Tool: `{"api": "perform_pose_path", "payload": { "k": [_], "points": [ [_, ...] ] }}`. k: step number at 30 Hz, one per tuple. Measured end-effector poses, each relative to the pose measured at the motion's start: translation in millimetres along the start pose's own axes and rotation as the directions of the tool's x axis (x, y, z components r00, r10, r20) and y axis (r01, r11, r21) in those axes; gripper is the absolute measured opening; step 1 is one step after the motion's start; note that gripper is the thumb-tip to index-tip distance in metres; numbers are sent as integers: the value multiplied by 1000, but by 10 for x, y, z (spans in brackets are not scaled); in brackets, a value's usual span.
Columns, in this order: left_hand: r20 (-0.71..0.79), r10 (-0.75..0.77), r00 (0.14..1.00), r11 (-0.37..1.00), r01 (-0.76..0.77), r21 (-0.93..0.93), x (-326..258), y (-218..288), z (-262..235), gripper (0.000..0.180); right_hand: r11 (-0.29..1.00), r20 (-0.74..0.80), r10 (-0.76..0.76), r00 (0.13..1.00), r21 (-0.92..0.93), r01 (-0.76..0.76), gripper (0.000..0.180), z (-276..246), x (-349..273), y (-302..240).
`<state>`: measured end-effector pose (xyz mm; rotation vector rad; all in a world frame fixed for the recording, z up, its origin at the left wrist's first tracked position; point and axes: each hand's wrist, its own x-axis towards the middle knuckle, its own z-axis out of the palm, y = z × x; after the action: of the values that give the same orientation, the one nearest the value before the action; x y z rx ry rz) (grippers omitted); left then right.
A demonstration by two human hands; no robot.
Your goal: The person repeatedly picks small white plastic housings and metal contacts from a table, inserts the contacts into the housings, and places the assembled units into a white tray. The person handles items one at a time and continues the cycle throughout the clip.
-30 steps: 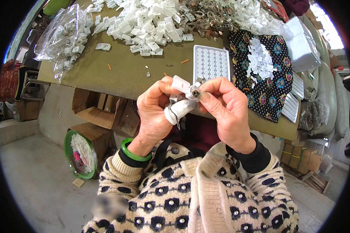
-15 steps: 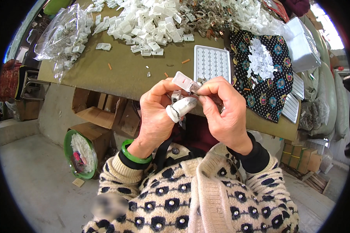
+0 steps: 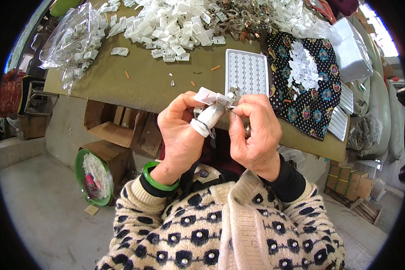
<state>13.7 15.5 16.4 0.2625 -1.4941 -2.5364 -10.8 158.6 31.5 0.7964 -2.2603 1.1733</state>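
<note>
A small rectangular white plastic case with a pale flap (image 3: 205, 96) is raised in front of the person's chest, over the near edge of the table. The left hand (image 3: 181, 130) holds it in a narrow grip between the fingers and the thumb, which wears a white sleeve with a grey-smudged tip (image 3: 213, 115). The right hand (image 3: 258, 135) is at the case's right end, its thumb and forefinger close together; whether they pinch a small part, I cannot tell. A smooth green bangle (image 3: 159, 178) circles the left wrist.

Just beyond the hands, on the olive-green table (image 3: 144, 90), lies a white plastic tray with rows of round hollows (image 3: 246, 69), small shiny round pieces (image 3: 232, 95) by its near end. To its right, a black cloth with colourful printed figures (image 3: 307, 110) bears a heap of thin white flakes (image 3: 303, 67). Farther back spread a large pile of white plastic cases (image 3: 175, 27) and a tangle of brownish metal parts (image 3: 240, 22). A clear plastic bag of small parts (image 3: 78, 42) sits at the left. Below the table, a green round basin (image 3: 79, 173) stands beside a brown cardboard box (image 3: 114, 157).
</note>
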Motion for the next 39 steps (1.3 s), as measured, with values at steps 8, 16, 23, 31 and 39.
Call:
{"api": "perform_pose_path", "payload": {
  "k": [8, 16, 23, 31, 39],
  "points": [
    [295, 668, 683, 437, -681, 587, 83, -82, -53, 18, 988, -25, -122, 992, -99, 119, 19, 115, -13, 67],
    [-48, 205, 978, 977, -201, 73, 24, -120, -89, 18, 994, 95, 10, 995, -107, 0, 15, 138, -11, 61],
    [28, 274, 961, 907, -268, 324, 22, -76, -153, 12, 990, 143, 100, 985, 87, -113, 13, 85, -41, -55],
    [-46, 96, 994, 995, -97, -20, 24, -68, -147, 13, 991, 69, 96, 993, 85, -102, 18, 147, -5, -83],
    [276, 698, 661, 461, -709, 534, 82, -84, -149, 17, 1000, -4, -15, 1000, -4, 15, 18, 192, 16, -66]
  ]
}}
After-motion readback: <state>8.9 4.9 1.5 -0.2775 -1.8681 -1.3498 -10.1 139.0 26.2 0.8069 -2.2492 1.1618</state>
